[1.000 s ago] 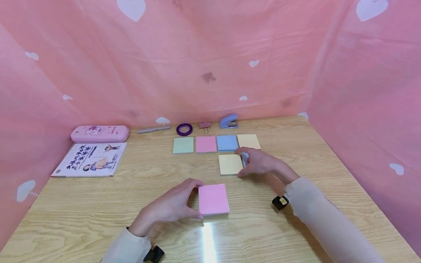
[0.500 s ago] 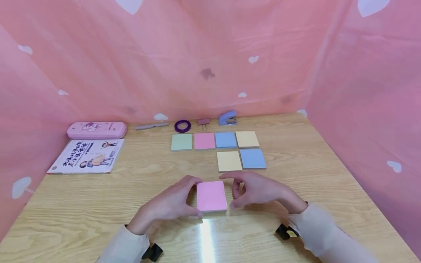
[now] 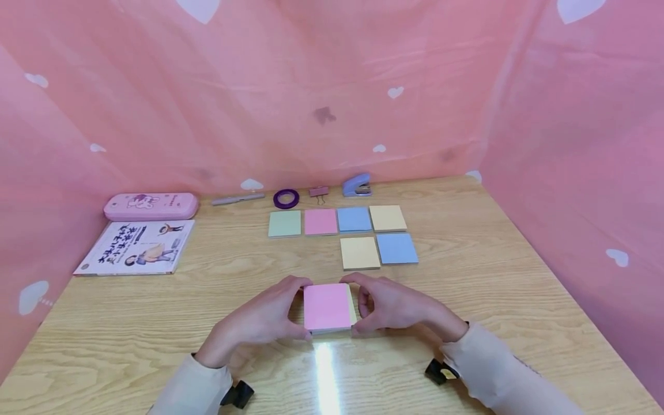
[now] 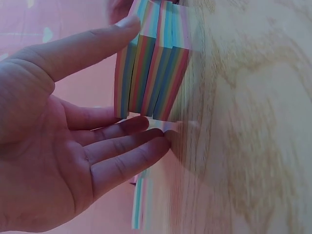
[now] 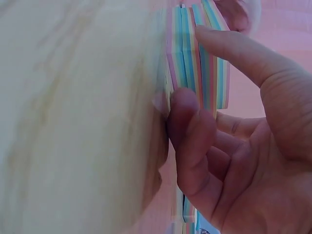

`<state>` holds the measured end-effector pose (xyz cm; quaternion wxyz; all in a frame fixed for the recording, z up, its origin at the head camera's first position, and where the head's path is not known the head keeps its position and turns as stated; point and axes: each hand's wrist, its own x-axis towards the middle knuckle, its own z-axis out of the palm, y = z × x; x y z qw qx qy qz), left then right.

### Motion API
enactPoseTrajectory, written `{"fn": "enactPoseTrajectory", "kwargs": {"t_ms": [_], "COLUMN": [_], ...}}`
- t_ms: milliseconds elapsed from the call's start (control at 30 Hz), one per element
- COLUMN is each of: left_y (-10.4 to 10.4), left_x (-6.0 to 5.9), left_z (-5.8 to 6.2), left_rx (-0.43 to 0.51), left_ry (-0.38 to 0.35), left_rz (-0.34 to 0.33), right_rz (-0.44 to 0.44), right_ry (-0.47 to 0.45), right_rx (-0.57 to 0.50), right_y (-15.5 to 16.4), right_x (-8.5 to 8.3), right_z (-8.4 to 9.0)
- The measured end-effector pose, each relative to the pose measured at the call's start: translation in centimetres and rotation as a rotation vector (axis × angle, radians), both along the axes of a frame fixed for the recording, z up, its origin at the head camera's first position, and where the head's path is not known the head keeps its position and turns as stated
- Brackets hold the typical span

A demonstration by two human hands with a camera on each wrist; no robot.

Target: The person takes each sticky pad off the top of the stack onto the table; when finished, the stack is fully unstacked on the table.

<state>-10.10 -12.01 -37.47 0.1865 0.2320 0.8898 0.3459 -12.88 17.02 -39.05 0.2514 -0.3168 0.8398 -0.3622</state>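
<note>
A stack of sticky note pads with a pink pad (image 3: 325,307) on top lies near the front of the table. The pink pad sits a little left of those beneath, so a strip of yellow pad (image 3: 353,304) shows at the right. My left hand (image 3: 259,316) grips the pink pad from the left, thumb on the near edge and index finger at the far edge. From the right, my right hand (image 3: 396,305) holds the stack between thumb and index finger, its other fingers curled. Striped edges of several stacked pads (image 4: 148,78) show in the left wrist view.
Behind the stack lie a yellow pad (image 3: 360,253) and a blue pad (image 3: 397,248), with a row of several pads beyond. Farther back are a pencil case (image 3: 150,206), book (image 3: 136,248), pen (image 3: 237,199), tape roll (image 3: 286,206), binder clip (image 3: 319,191) and stapler (image 3: 357,185).
My right hand has left the blue pad and come nearer, onto the stack's right side. The top pink pad has slid slightly left, uncovering a yellow strip. My left hand keeps its grip.
</note>
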Motion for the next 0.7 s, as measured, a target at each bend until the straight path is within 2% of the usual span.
{"fn": "enactPoseTrajectory", "kwargs": {"t_ms": [400,700], "left_y": [-0.1,-1.3], "left_x": [-0.4,-1.0], "left_z": [-0.1,-0.1], "left_rx": [-0.020,0.007], "left_ry": [0.054,0.072], "left_rz": [0.002,0.017], "right_rz": [-0.010,-0.029], "right_ry": [-0.008,-0.036], "right_rx": [0.004,0.021], "right_y": [-0.1,-0.1], "right_x": [0.0,-0.1], "right_z": [-0.1,0.0]}}
